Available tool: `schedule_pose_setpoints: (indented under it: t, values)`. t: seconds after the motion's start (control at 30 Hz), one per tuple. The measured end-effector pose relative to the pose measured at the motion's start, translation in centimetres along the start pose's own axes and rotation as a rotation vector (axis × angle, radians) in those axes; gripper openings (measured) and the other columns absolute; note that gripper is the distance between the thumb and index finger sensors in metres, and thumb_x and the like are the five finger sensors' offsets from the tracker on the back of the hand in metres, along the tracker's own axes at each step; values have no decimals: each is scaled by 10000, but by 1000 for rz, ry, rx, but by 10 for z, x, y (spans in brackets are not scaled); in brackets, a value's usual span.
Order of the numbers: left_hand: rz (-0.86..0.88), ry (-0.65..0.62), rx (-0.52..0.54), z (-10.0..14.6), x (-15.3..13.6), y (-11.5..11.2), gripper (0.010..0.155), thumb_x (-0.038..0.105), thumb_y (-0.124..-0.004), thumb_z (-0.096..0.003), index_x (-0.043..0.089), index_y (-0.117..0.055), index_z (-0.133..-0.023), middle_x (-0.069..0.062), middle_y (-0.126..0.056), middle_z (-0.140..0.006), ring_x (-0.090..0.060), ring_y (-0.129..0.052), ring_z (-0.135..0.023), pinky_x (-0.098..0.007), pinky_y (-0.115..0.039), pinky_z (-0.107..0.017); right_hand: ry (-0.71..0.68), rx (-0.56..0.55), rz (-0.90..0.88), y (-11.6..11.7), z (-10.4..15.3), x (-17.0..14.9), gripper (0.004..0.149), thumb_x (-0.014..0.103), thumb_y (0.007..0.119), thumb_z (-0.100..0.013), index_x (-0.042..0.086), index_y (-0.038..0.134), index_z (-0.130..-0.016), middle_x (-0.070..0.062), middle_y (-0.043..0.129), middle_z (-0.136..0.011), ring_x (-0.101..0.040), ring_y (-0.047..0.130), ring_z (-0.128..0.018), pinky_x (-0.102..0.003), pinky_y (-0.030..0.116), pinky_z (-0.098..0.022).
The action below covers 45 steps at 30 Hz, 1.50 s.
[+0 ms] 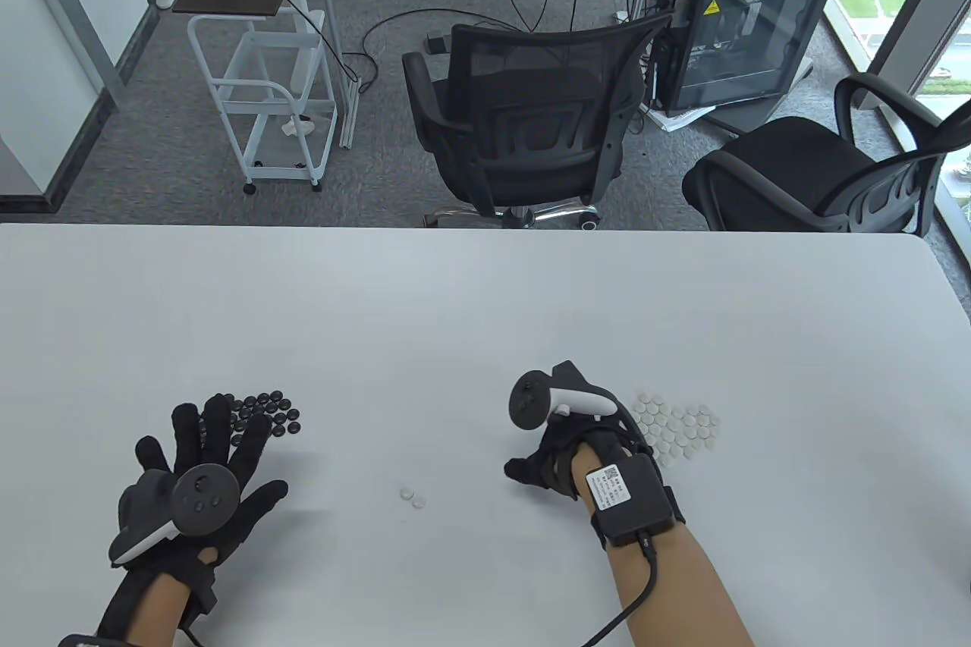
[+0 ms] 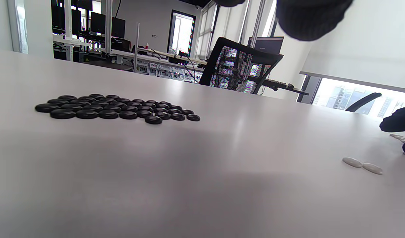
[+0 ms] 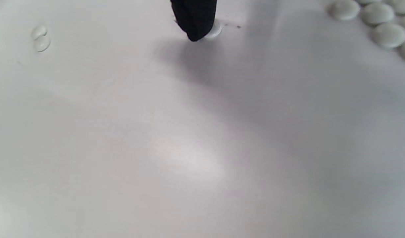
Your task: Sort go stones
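L hand: fingers spread flat, holding nothing, by black stones. R hand: fingertip pressing single white stone; grip unclear. White pile adjacent; two white strays mid-table.

Bare table lay open toward twelve o'clock. The black stones crowded the left hand at one o'clock; the white stones flanked the right hand at three; two loose white stones sat between the hands.
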<state>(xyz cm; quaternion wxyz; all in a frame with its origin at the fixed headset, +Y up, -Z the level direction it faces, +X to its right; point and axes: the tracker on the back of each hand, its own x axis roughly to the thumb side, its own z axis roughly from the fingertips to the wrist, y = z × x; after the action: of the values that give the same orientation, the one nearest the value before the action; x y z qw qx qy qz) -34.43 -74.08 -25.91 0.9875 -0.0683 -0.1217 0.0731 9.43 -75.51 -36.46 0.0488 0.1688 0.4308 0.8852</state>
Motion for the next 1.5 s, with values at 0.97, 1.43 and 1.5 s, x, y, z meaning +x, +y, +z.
schedule_pose_setpoints:
  t: [0.97, 1.43, 1.5]
  values:
    - [4, 11, -18, -3, 1, -1, 798, 588, -546, -586, 226, -191, -1202, -252, 152, -1132, -544, 200, -939, -824, 57, -477, -153, -95, 69, -17, 21, 41, 693, 472, 528, -580, 11, 705, -1067, -464, 90, -1070, -718, -45, -823, -913, 124, -491]
    - [14, 3, 0, -1, 0, 2, 796, 585, -553, -587, 227, -198, -1203, -248, 151, -1133, -542, 197, -941, -823, 56, -478, -393, 39, 188, 19, -28, 146, 719, 481, 523, -577, 13, 585, -1119, -472, 18, -1048, -721, -69, -813, -915, 114, -490]
    - [16, 3, 2, 0, -1, 2, 798, 585, -554, -586, 224, -199, -1204, -251, 149, -1133, -543, 197, -941, -824, 56, -477, -394, 45, 186, 21, -33, 149, 719, 478, 519, -580, 11, 570, -1124, -473, 10, -1044, -721, -73, -810, -915, 112, -489]
